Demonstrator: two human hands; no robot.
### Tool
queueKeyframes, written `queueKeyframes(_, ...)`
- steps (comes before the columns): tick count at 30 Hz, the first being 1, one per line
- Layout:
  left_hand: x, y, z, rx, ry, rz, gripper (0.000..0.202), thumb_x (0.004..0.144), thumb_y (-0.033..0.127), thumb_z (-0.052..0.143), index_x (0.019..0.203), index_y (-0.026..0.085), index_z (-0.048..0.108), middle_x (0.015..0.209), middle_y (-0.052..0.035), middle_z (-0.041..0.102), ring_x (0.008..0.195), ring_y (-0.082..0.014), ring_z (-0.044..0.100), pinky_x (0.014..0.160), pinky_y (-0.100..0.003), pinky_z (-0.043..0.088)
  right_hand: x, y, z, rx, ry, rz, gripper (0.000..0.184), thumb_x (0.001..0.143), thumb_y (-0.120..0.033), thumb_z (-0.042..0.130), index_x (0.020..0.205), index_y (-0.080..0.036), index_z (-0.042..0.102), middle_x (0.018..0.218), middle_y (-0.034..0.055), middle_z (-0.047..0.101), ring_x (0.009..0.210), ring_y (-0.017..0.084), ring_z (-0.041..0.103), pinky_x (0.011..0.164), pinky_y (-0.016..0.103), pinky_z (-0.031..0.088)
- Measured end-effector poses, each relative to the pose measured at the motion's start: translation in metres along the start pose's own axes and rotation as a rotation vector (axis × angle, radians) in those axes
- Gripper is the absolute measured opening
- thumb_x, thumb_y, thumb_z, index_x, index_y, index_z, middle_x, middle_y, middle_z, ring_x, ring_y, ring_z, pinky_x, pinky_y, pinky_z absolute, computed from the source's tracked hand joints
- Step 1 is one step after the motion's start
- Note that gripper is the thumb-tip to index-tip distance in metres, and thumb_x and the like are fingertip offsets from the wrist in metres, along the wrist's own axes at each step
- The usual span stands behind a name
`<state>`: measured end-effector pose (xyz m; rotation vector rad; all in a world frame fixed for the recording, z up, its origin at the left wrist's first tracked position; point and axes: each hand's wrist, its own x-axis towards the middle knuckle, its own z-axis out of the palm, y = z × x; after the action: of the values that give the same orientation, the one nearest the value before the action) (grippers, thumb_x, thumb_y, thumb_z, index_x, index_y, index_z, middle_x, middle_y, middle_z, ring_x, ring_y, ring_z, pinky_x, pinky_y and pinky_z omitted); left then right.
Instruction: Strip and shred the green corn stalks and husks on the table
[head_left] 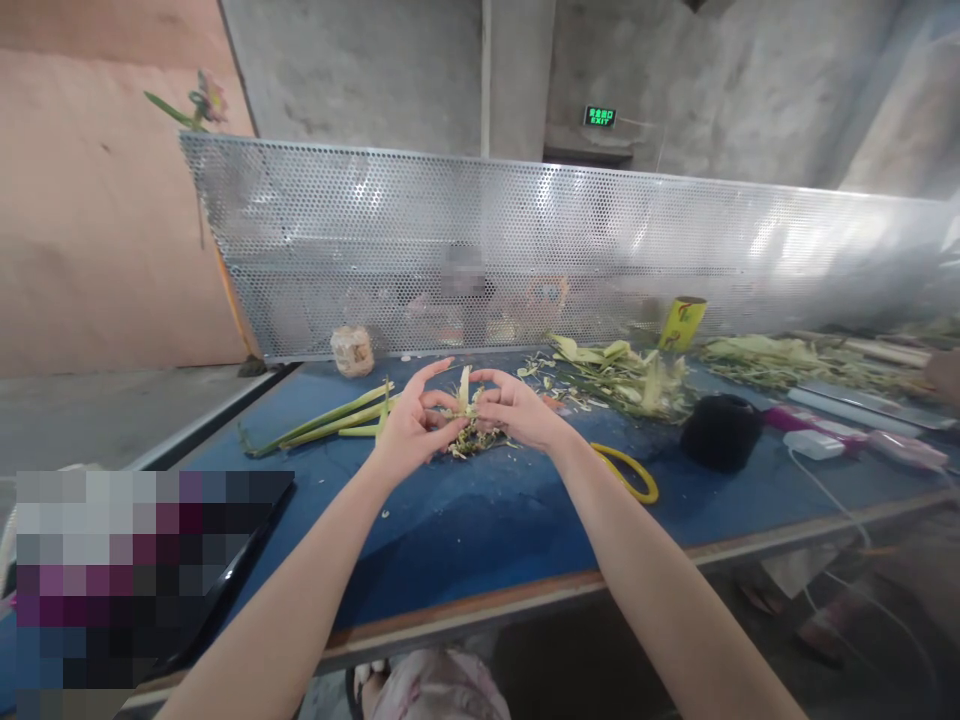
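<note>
Over the blue table, my left hand (409,425) has its index finger raised and curved, while its thumb and other fingers close on a pale green plant piece (465,385). From the other side, my right hand (521,410) pinches the same piece with bent fingers. Its lower end is partly hidden by the fingertips. Just below lies a small heap of green and whitish plant scraps (474,440). Long green stalks (322,422) lie to the left of my left hand.
A perforated metal screen (420,220) runs behind the table. At left are a whitish roll (352,352) and a dark flat device (247,530). Rightward lie leafy trimmings (630,375), a yellow ring (630,475), a black spool-like object (721,432), a yellow can (681,323) and a white adapter (814,444) with cord.
</note>
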<state>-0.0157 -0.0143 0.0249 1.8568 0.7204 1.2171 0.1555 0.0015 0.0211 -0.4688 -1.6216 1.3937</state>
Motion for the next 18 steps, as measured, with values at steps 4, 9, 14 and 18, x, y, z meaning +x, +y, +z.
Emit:
queueKeyframes(4, 0.002, -0.003, -0.003, -0.02, 0.051, 0.008, 0.077, 0.067, 0.025, 0.062, 0.131, 0.026, 0.018, 0.083, -0.0022, 0.056, 0.054, -0.0086, 0.056, 0.032, -0.012, 0.037, 0.002, 0.006, -0.002, 0.015, 0.04, 0.037, 0.029, 0.072, -0.019, 0.056, 0.097, -0.021, 0.042, 0.05, -0.0103, 0.039, 0.043, 0.004, 0.031, 0.048, 0.021, 0.029)
queueKeyframes(9, 0.007, -0.013, -0.009, -0.046, 0.027, -0.023, 0.081, 0.07, 0.022, 0.056, 0.135, 0.022, 0.008, 0.092, -0.0086, 0.06, 0.078, -0.0168, 0.058, 0.044, -0.019, 0.048, 0.006, 0.014, -0.006, 0.017, 0.089, 0.066, 0.021, 0.072, -0.022, 0.054, 0.092, -0.019, 0.048, 0.046, -0.0099, 0.033, 0.042, 0.005, 0.029, 0.047, 0.021, 0.028)
queueKeyframes(14, 0.005, -0.018, -0.011, 0.086, 0.071, -0.057, 0.077, 0.072, 0.022, 0.053, 0.136, 0.023, 0.01, 0.083, -0.0052, 0.065, 0.06, -0.0128, 0.058, 0.043, -0.021, 0.048, 0.003, 0.01, -0.003, -0.114, 0.12, 0.102, 0.026, 0.071, -0.036, 0.056, 0.09, -0.018, 0.056, 0.053, -0.0055, 0.041, 0.047, 0.006, 0.036, 0.046, 0.021, 0.031)
queueKeyframes(18, 0.0, -0.019, -0.008, 0.319, 0.1, -0.126, 0.079, 0.073, 0.02, 0.051, 0.136, 0.025, 0.004, 0.08, -0.0036, 0.068, 0.038, -0.0083, 0.051, 0.041, -0.023, 0.045, 0.002, 0.011, 0.003, -0.471, 0.111, 0.077, 0.031, 0.067, -0.037, 0.061, 0.092, -0.019, 0.062, 0.074, 0.0005, 0.059, 0.058, 0.009, 0.048, 0.053, 0.021, 0.038)
